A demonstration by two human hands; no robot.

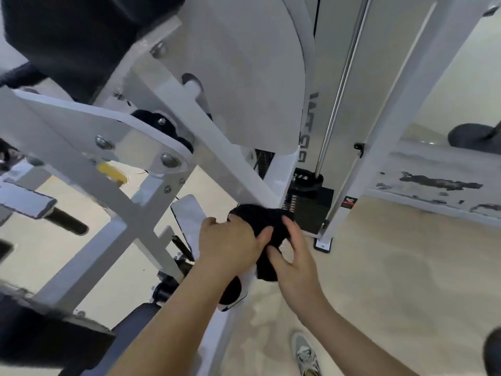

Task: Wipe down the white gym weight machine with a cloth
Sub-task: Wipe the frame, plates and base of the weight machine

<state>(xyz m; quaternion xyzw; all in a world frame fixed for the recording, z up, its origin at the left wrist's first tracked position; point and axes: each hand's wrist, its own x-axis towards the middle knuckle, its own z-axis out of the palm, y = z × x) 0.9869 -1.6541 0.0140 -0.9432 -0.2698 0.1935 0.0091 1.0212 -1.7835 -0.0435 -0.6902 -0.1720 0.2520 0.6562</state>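
The white gym weight machine [217, 147] fills the upper and left part of the head view, with slanted white bars, bolted plates and a large flat guard panel. A black cloth [264, 226] is bunched low against the foot of a slanted white bar, beside the weight stack. My left hand [230, 242] grips the cloth from the left, fingers curled over it. My right hand [291, 253] pinches the same cloth from the right, thumb underneath and fingers over the top. Part of the cloth is hidden under both hands.
A black weight stack [309, 204] with a chrome guide rod [339, 85] stands just behind the cloth. White frame uprights [401, 99] rise at right. Black seat pads [81, 28] sit at upper left. My grey shoe [306, 354] rests on the beige floor [393, 267].
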